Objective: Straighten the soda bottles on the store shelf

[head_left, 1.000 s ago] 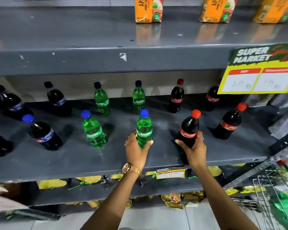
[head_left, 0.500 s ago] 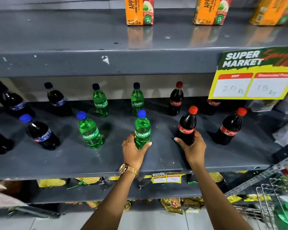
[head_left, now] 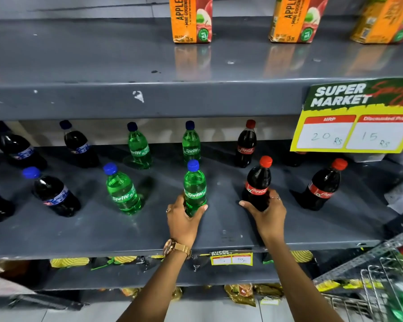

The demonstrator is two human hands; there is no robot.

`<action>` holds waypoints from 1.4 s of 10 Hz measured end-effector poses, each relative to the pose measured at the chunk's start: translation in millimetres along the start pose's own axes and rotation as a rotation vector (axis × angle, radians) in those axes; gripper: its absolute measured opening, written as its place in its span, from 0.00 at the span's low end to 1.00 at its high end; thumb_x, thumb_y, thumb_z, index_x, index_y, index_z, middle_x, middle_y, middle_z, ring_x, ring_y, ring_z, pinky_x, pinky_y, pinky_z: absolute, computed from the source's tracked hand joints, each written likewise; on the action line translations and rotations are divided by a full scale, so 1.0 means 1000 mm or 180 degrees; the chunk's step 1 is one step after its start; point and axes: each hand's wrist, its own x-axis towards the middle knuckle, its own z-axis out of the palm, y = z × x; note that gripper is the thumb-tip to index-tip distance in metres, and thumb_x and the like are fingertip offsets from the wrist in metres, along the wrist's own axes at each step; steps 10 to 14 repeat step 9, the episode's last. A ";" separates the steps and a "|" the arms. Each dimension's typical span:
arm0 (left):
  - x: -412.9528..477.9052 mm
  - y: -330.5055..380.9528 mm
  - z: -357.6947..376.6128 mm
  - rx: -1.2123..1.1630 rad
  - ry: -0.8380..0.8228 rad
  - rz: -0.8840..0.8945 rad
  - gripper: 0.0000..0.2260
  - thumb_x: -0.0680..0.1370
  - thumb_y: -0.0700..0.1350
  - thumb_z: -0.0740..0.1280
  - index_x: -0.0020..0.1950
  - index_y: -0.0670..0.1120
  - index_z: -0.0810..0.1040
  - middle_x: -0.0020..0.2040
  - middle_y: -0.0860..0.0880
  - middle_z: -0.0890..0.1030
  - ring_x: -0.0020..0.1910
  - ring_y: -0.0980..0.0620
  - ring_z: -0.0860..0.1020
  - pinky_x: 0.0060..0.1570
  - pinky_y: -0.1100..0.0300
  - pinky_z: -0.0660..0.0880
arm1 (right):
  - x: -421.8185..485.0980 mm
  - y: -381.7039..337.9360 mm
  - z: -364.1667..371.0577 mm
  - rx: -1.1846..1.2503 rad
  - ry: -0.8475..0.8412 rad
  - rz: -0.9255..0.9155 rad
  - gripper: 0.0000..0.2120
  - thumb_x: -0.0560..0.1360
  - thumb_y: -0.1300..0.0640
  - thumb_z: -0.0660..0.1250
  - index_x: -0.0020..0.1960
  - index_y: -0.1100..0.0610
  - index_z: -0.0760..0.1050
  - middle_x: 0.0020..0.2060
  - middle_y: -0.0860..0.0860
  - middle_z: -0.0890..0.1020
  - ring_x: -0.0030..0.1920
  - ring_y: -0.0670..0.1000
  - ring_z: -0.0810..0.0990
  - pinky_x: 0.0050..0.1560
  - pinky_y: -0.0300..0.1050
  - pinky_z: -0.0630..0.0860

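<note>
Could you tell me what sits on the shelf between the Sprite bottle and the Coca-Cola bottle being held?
Nothing: the head view shows bare grey shelf between the Sprite bottle and the Coca-Cola bottle.

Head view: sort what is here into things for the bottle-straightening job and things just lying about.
For the job:
- Sprite bottle, gripped by the left hand
- Coca-Cola bottle, gripped by the right hand
- blue-capped dark soda bottle
- shelf

Just lying about:
- apple juice cartons
- price sign
- wire basket
</note>
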 end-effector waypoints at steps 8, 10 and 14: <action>-0.002 0.006 -0.013 -0.0083 -0.0278 -0.0220 0.35 0.57 0.65 0.70 0.55 0.43 0.76 0.47 0.43 0.85 0.47 0.41 0.81 0.50 0.44 0.78 | -0.016 -0.019 -0.013 -0.0039 -0.0339 0.0131 0.35 0.60 0.49 0.80 0.62 0.57 0.72 0.57 0.58 0.79 0.59 0.59 0.77 0.60 0.55 0.75; -0.013 0.015 -0.025 -0.0193 -0.0303 -0.0272 0.48 0.56 0.59 0.78 0.70 0.42 0.64 0.64 0.40 0.77 0.62 0.40 0.75 0.64 0.41 0.70 | -0.034 -0.026 -0.024 0.0631 -0.0081 0.0169 0.44 0.58 0.45 0.79 0.68 0.56 0.67 0.64 0.55 0.74 0.65 0.57 0.74 0.65 0.54 0.72; -0.013 0.015 -0.025 -0.0193 -0.0303 -0.0272 0.48 0.56 0.59 0.78 0.70 0.42 0.64 0.64 0.40 0.77 0.62 0.40 0.75 0.64 0.41 0.70 | -0.034 -0.026 -0.024 0.0631 -0.0081 0.0169 0.44 0.58 0.45 0.79 0.68 0.56 0.67 0.64 0.55 0.74 0.65 0.57 0.74 0.65 0.54 0.72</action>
